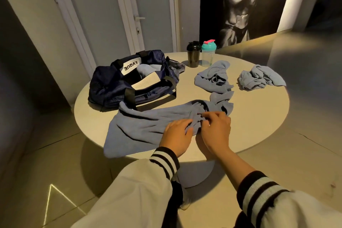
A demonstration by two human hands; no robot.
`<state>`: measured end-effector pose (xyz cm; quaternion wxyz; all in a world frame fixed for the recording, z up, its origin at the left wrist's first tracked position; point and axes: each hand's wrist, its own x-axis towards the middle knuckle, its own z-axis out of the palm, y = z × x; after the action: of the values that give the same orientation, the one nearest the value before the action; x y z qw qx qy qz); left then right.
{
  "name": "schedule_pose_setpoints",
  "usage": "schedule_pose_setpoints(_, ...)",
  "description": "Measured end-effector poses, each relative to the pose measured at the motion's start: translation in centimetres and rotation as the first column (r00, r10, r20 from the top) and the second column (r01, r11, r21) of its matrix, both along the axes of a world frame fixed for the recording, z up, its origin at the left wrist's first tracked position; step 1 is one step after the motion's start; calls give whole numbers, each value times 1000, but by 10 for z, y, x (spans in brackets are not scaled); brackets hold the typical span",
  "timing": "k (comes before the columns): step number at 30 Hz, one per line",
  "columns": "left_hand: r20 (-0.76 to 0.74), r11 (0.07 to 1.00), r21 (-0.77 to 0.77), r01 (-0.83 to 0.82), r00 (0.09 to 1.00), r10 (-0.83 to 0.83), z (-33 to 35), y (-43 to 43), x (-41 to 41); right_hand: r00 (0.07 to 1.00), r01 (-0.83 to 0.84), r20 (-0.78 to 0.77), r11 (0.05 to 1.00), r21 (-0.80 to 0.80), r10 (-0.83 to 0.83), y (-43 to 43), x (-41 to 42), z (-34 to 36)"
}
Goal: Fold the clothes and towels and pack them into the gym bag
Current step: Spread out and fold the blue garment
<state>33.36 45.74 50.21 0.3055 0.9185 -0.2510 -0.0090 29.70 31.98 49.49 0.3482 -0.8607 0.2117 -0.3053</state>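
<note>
Right hand [215, 127] grip pinches bunched towel [146, 126] beside gym bag [111, 83]. Left hand [176, 136] fingertips buried in folds; can't tell its grip.

You are looking down at a round pale table [255, 116] that is carrying a black shaker bottle [193, 55] just beside a clear shaker with a teal lid [208, 54] near its far edge, with a white door [151, 5] and a dark torso mural [240, 5] standing behind it.

text: "LVQUE", upside down | on: gym bag [111, 87] white patch
</note>
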Motion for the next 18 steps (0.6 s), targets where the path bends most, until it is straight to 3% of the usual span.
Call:
schedule_pose_setpoints(2, 74, 1000, 24, 6, 997, -7, -1, 0, 5, 977, -5, -212, 992, -123, -21, -18, -2, 2)
schedule_pose_setpoints(4, 108, 999, 37, -26, 994, 22, -3, -1, 6, 915, -58, -404, 989, -137, -2, -31, -1, 6)
schedule_pose_setpoints(6, 145, 990, 119, -77, 988, 60, -4, -5, 5, 895, -118, -444, 981, -156, 37, -38, 3, 5)
schedule_pose_setpoints(9, 261, 972, 171, -159, 959, 112, 0, -15, 4, 951, -135, -299, 975, -178, 77, -39, 0, 2)
schedule_pose_setpoints(11, 276, 992, 46, -115, 956, 98, 7, -28, 3, 972, -172, -175, 980, -95, 154, -38, -6, 0)
schedule_pose_setpoints(13, 167, 996, -82, -39, 985, 53, 8, -43, 2, 983, -163, -83, 987, 1, 163, -38, -13, 1)
schedule_pose_setpoints(18, 134, 990, 131, 54, 988, -71, -7, -54, 3, 998, -19, 59, 1000, 24, 17, -60, -30, 12)
